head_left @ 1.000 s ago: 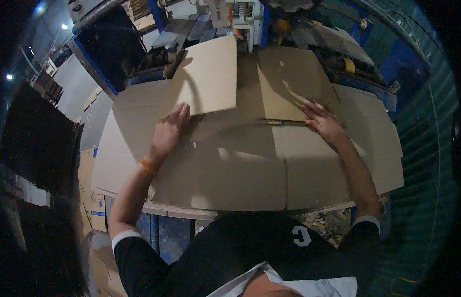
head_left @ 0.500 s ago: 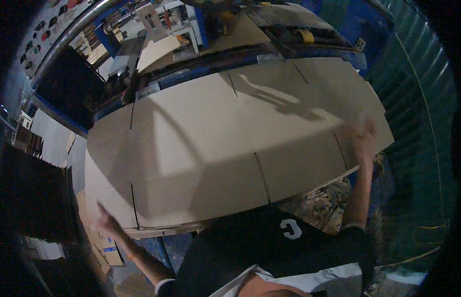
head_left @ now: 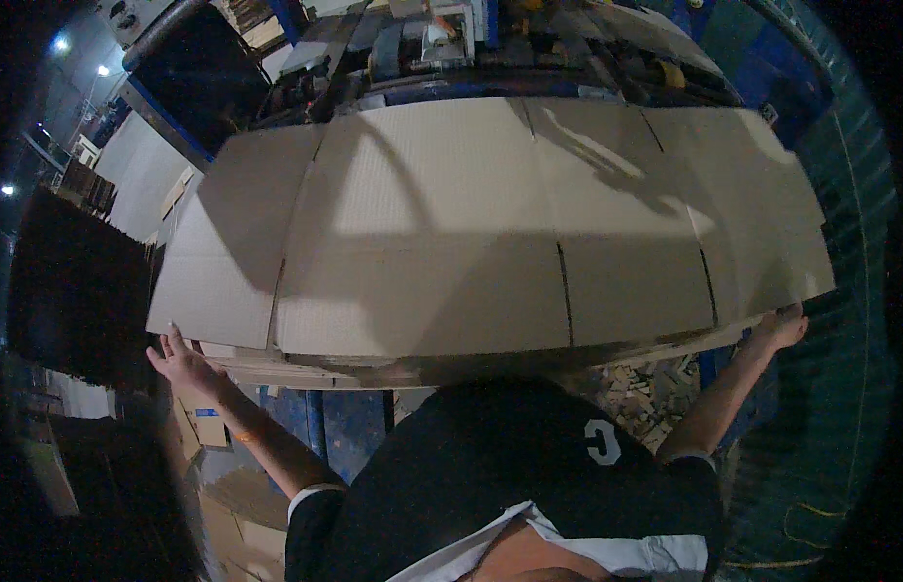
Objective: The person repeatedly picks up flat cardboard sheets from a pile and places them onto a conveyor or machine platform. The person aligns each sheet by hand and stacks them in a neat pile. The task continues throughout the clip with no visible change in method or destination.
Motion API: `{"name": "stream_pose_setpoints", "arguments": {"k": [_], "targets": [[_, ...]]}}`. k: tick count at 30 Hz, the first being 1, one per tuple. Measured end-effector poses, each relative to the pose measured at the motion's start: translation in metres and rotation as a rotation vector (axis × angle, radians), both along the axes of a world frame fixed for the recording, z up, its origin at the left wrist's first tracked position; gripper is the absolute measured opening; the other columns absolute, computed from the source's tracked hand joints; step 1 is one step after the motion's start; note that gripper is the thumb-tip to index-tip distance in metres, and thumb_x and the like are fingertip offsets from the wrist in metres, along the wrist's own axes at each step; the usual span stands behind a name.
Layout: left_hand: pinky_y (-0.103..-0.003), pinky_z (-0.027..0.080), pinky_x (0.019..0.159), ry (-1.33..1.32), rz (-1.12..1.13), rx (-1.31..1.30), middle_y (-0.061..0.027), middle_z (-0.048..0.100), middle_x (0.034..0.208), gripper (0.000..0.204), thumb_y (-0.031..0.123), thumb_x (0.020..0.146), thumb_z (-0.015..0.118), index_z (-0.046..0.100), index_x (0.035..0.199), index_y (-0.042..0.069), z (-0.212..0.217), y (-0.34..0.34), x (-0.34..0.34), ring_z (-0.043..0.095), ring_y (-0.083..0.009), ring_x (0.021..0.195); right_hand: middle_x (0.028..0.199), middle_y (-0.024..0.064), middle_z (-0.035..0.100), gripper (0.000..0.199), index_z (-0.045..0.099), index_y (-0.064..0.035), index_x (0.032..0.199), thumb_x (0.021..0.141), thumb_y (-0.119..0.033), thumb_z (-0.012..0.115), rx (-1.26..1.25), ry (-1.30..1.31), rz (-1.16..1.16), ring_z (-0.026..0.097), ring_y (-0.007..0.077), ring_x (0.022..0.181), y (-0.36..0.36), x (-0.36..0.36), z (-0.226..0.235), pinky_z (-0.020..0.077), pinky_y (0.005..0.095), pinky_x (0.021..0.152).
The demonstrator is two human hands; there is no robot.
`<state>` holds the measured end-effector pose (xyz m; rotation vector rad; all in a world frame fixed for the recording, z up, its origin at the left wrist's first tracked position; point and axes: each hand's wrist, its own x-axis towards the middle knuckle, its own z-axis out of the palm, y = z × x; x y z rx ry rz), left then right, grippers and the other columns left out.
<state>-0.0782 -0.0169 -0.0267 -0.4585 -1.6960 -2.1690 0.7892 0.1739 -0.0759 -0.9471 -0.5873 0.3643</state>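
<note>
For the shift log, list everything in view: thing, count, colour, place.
Large cardboard sheet: one, brown, across the middle
Cardboard sheets beneath: several, brown, under its near edge
Cardboard scraps: many, brown, below, right of centre
Machine: one, blue and dark, beyond the sheet
Lights: at least three, white, far left
Pile: one, dark, left
Floor cardboard: several pieces, brown, lower left
Wall: one, corrugated green, right
Cord: count unclear, yellow, lower right
Top: one, black with white trim, bottom centre
Left fingers: several, bare, sheet's left near corner
Right fingers: several, bare, its right near corner

One top cardboard sheet (head_left: pixel 422 281), six slots (head_left: pixel 565 291), two forearms (head_left: pixel 267 451) and three bright lights (head_left: pixel 60 44) show.
</note>
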Motion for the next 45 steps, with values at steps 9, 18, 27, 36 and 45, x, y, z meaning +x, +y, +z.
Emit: {"name": "stream_pose_setpoints", "arguments": {"k": [9,18,27,36,45], "targets": [[-0.034,0.042,0.088,-0.124,-0.603,0.006,-0.0118,0.057,0.111,0.029,0.008,0.084,0.052,0.053,0.113,0.002,-0.019,-0.029,-0.029,0.053,-0.0223,0.099,0.115,0.0123,0.053,0.044,0.044,0.0003,0.122,0.081,-0.011,0.057,-0.036,-0.323,-0.052,0.053,0.0216,0.099,-0.085,-0.129,0.114,0.0442,0.0346,0.082],[-0.042,0.033,0.100,1.011,-0.967,-0.851,-0.0140,0.053,0.122,0.046,-0.007,0.069,0.054,0.059,0.111,0.009,0.017,0.018,0.183,0.046,-0.0298,0.118,0.121,0.0043,0.056,0.038,0.061,-0.0171,0.109,0.071,-0.018,0.058,0.029,-1.861,0.686,0.049,0.0258,0.116,-0.107,-0.250,0.042,0.0382,0.0455,0.097],[-0.047,0.028,0.104,1.275,-1.058,-1.162,-0.0110,0.042,0.134,0.054,0.003,0.071,0.053,0.052,0.123,0.018,0.021,0.055,0.199,0.038,-0.0311,0.125,0.117,0.0055,0.058,0.025,0.064,-0.0129,0.100,0.076,-0.015,0.061,0.132,-1.916,0.786,0.052,0.0261,0.112,-0.064,-0.265,0.047,0.0396,0.0438,0.094],[-0.040,0.033,0.101,0.460,-1.362,-0.747,-0.0164,0.049,0.127,0.042,0.009,0.082,0.056,0.050,0.124,0.006,0.025,0.094,0.127,0.043,-0.0309,0.121,0.126,0.0116,0.050,0.037,0.053,-0.0098,0.121,0.091,-0.031,0.048,-0.441,-1.249,0.465,0.053,0.0256,0.108,0.056,-0.200,0.044,0.0428,0.0346,0.091],[-0.043,0.043,0.084,0.385,-0.544,-1.212,-0.0217,0.062,0.100,0.046,0.040,0.090,0.042,0.063,0.102,0.002,-0.046,0.230,0.005,0.057,-0.0368,0.097,0.094,0.0109,0.063,0.042,0.058,-0.0014,0.109,0.087,-0.036,0.051,-1.001,-0.846,0.548,0.058,0.0215,0.084,0.176,-0.153,0.024,0.0455,0.0329,0.074]]}}
